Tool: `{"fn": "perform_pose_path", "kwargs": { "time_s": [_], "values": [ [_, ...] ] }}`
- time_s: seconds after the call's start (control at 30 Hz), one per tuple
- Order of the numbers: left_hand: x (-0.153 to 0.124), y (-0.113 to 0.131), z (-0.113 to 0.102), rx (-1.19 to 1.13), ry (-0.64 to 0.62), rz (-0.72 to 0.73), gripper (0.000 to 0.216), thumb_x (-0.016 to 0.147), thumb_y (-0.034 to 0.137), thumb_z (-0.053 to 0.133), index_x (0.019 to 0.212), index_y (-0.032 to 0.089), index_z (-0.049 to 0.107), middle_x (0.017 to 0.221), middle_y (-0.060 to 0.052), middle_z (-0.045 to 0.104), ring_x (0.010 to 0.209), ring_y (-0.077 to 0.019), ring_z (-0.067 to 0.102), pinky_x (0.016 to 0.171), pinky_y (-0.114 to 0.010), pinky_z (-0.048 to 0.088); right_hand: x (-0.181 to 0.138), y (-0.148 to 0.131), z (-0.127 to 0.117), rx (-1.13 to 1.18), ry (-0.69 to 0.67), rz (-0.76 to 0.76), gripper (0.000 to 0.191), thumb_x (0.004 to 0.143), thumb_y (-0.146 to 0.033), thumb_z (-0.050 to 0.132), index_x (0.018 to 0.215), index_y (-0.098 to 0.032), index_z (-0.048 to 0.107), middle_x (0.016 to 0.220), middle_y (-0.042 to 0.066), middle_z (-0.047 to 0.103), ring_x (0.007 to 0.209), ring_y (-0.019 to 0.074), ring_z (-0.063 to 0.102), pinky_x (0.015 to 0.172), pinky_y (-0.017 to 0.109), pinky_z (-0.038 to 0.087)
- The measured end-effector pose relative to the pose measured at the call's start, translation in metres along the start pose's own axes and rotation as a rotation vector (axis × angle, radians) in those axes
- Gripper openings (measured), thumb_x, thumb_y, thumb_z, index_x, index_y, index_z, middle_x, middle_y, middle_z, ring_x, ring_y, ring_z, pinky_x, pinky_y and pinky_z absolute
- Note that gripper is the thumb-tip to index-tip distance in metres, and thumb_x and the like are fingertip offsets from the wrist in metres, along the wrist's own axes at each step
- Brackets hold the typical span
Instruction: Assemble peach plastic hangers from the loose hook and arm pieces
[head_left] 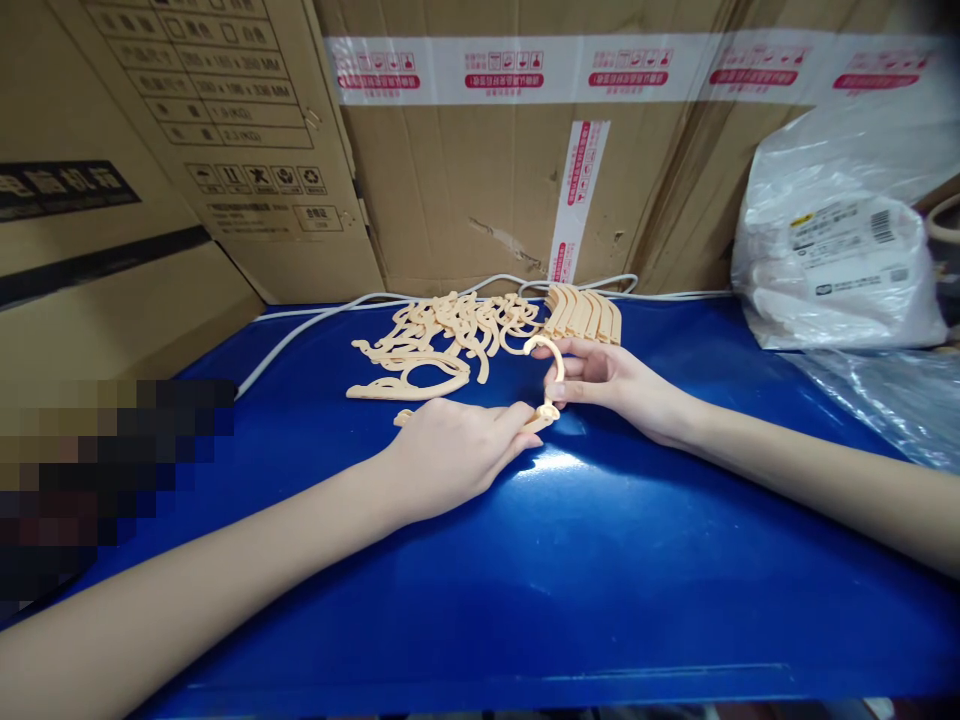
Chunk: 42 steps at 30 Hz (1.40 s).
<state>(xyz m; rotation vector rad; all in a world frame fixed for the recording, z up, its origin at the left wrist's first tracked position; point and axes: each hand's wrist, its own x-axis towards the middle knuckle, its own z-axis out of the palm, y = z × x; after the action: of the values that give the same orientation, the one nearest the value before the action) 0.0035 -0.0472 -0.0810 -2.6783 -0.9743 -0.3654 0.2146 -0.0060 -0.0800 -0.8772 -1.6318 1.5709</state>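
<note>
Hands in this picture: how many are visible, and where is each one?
2. The left hand grips a beige piece near the middle; the right hand, farther right, holds a beige hook. The pixelated patch at left may hide more.

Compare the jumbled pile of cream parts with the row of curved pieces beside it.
The pile lies tangled at mixed angles, while the row is lined up side by side. The pile spreads wider; the row is compact. The pile mixes hooks and looped shapes, whereas the row shows similar bowed strips. Both are cream-coloured, on the blue tabletop.
</note>
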Motion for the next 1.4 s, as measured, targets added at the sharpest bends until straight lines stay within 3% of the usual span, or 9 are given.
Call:
{"fn": "perform_pose_path", "kwargs": {
  "time_s": [0.17,0.5,0.73,0.9,1.03,1.23,1.4],
  "values": [
    [0.002,0.001,-0.005,-0.013,-0.091,-0.041,0.03,0.1,0.037,0.031,0.1,0.02,0.056,0.078,0.0,0.072,0.061,-0.0187,0.067,0.045,-0.025,0.028,-0.002,0.002,0.001,-0.016,0.036,-0.034,0.054,0.075,-0.02,0.071,0.12,-0.019,0.043,0.073,-0.005,0.061,0.069,0.011,0.058,0.072,0.029,0.046],
    [0.005,0.004,-0.013,-0.004,-0.202,-0.102,0.034,0.099,0.039,0.028,0.098,0.018,0.055,0.073,-0.003,0.07,0.059,-0.0205,0.066,0.048,-0.025,0.031,-0.002,0.003,0.002,-0.06,0.009,-0.091,0.056,0.076,-0.021,0.07,0.124,-0.02,0.042,0.076,-0.004,0.06,0.069,0.0117,0.057,0.068,0.029,0.046],
    [0.003,0.005,-0.013,-0.063,-0.201,-0.172,0.033,0.098,0.038,0.034,0.123,0.019,0.043,0.072,-0.002,0.071,0.061,-0.0191,0.068,0.047,-0.022,0.032,-0.002,0.003,0.002,-0.113,0.018,-0.114,0.055,0.077,-0.028,0.071,0.124,-0.022,0.043,0.077,-0.003,0.06,0.073,0.014,0.058,0.07,0.032,0.047],
    [0.004,0.002,-0.017,-0.163,-0.15,-0.156,0.026,0.097,0.032,0.036,0.117,0.021,0.046,0.075,-0.001,0.07,0.062,-0.0168,0.066,0.053,-0.023,0.037,-0.005,0.002,0.006,-0.242,0.013,-0.179,0.047,0.079,-0.03,0.068,0.121,-0.023,0.048,0.083,0.0,0.061,0.079,0.0171,0.06,0.075,0.035,0.049],
    [0.005,-0.009,-0.02,-0.23,-0.062,-0.244,0.021,0.096,0.03,0.036,0.11,0.021,0.05,0.07,0.002,0.067,0.056,-0.0136,0.061,0.052,-0.021,0.036,-0.01,0.002,0.011,-0.392,-0.045,-0.221,0.033,0.081,-0.03,0.066,0.111,-0.022,0.055,0.09,0.002,0.062,0.082,0.0182,0.061,0.078,0.036,0.049],
    [0.003,-0.012,-0.017,-0.357,-0.051,-0.276,0.024,0.095,0.032,0.039,0.114,0.02,0.048,0.067,0.004,0.065,0.059,-0.0135,0.061,0.056,-0.023,0.037,-0.004,0.004,0.006,-0.167,0.129,-0.131,0.04,0.076,-0.025,0.068,0.112,-0.02,0.05,0.077,-0.001,0.062,0.067,0.0132,0.057,0.066,0.03,0.046],
    [0.004,-0.009,-0.015,-0.326,-0.047,-0.294,0.025,0.094,0.034,0.04,0.107,0.021,0.056,0.065,0.003,0.066,0.059,-0.014,0.061,0.055,-0.024,0.034,-0.001,0.002,0.001,-0.013,0.21,-0.082,0.037,0.071,-0.025,0.071,0.102,-0.018,0.052,0.071,-0.003,0.06,0.059,0.01,0.051,0.06,0.027,0.042]
  ]
}}
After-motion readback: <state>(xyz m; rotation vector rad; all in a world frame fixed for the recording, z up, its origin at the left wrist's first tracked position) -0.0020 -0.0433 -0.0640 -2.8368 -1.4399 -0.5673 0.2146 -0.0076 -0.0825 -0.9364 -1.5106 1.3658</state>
